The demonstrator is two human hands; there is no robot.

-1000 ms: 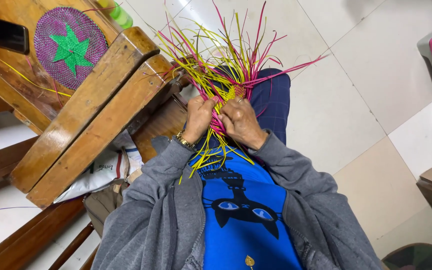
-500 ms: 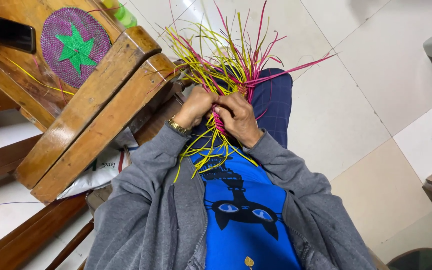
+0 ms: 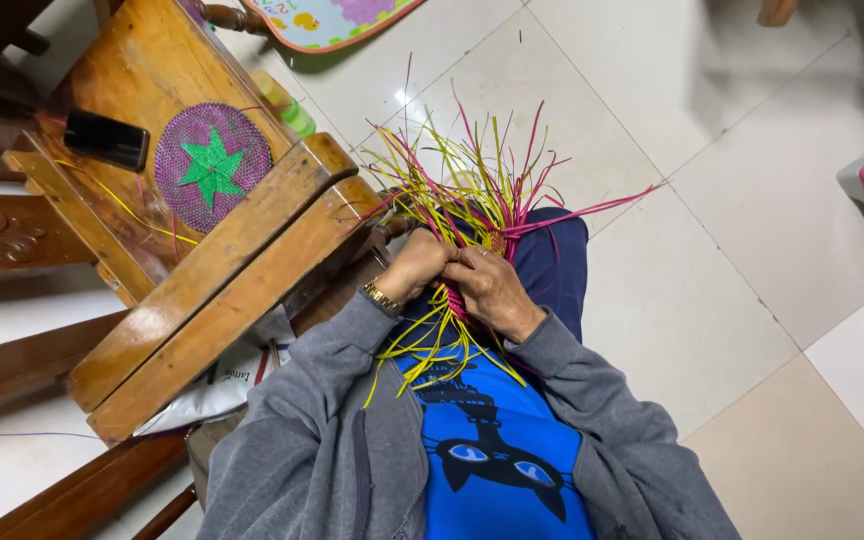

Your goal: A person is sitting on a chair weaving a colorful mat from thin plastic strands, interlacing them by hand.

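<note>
Head view: left hand [image 3: 414, 268] and right hand [image 3: 492, 290] meet over the lap, fingers [image 3: 472, 262] of both clenched on a bundle of yellow and pink weaving strips [image 3: 472, 195] that fan outward beyond them, beside a wooden chair [image 3: 222, 270].

Bundle of yellow and pink strips [image 3: 472, 200], partly woven, fanning out above both hands, loose ends trailing below.

A wooden bench [image 3: 212, 290] carries a round purple mat with a green star [image 3: 212, 178] and a dark phone [image 3: 106, 139], on pale floor tiles [image 3: 712, 250].
</note>
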